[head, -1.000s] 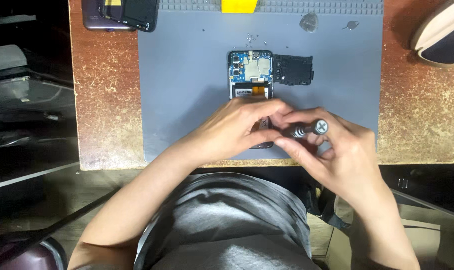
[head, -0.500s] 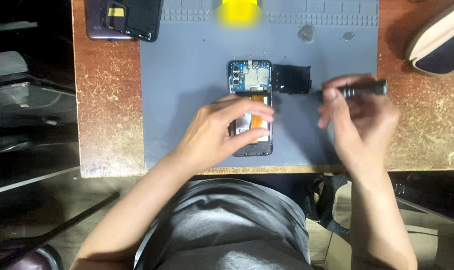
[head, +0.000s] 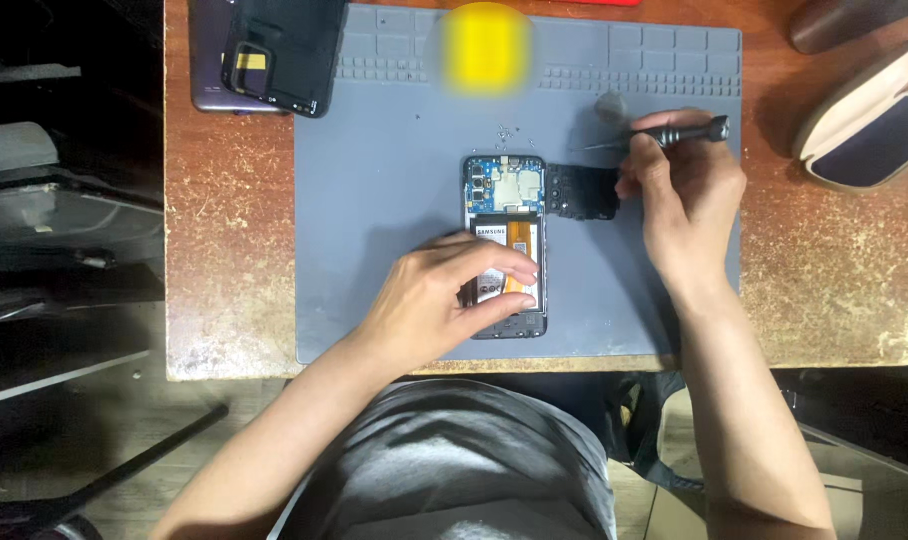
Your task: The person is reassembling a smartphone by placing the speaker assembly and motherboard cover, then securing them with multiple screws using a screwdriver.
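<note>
Head view: the opened phone [head: 506,245] lies at the centre of the frame on a grey mat [head: 384,220]. The left hand [head: 444,295] rests on its lower half, fingers curled around its edges. Right of centre, the right hand [head: 686,195] has its fingers closed on a black screwdriver [head: 674,131], above a black cover piece [head: 581,192].

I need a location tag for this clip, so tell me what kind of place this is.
Probably a phone repair bench: an opened smartphone lies on a grey repair mat, the right hand holds a precision screwdriver, and a removed back cover sits nearby.
</note>
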